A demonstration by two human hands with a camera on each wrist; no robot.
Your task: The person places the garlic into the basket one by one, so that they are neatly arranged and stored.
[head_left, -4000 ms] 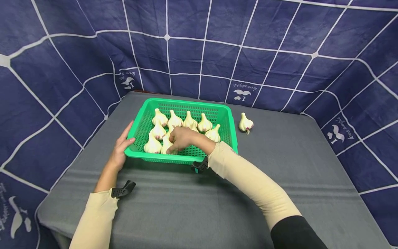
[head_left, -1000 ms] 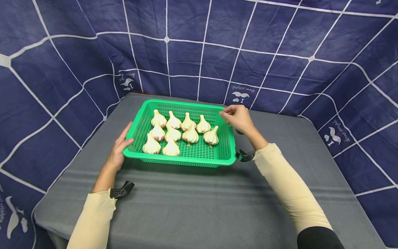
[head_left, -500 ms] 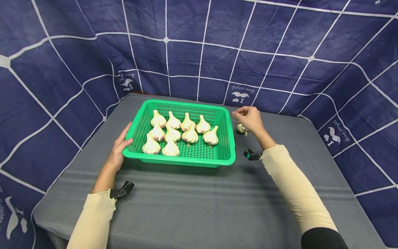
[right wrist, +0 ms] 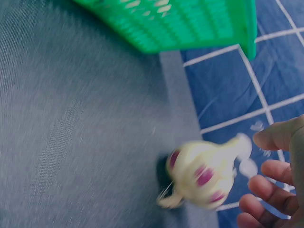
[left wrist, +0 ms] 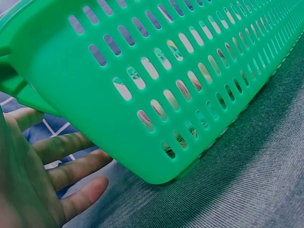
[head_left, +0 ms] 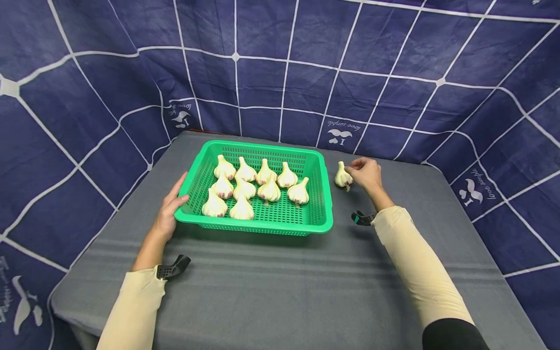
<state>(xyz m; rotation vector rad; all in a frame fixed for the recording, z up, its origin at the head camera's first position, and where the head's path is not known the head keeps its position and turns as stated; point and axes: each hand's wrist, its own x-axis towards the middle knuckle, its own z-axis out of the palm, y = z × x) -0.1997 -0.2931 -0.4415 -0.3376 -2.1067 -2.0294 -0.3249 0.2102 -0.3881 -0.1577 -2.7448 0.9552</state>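
In the head view, a green basket (head_left: 262, 225) with slotted sides stands on the table and holds several garlic bulbs (head_left: 269, 190). My left hand (head_left: 167, 212) rests against the basket's left end, thumb at the rim. The left wrist view shows the fingers (left wrist: 78, 171) of that hand nearly straight and spread beside the basket wall; the thumb is out of sight there. To the right of the basket, a single garlic bulb (head_left: 343, 177) sits on the cloth, stem up. My right hand (head_left: 367, 174) hovers beside its stem, fingers loosely bent, with a small gap in the right wrist view.
A grey cloth (head_left: 280, 287) covers the table. Dark blue fabric with white lines (head_left: 315, 82) hangs behind and along both sides. A black wrist strap (head_left: 174, 267) circles the left wrist, and another strap (head_left: 362, 218) sits at the right wrist.
My right hand has withdrawn from among the bulbs in the basket, crossed its right rim and come down beside the lone bulb. My left hand and the basket have stayed in place.
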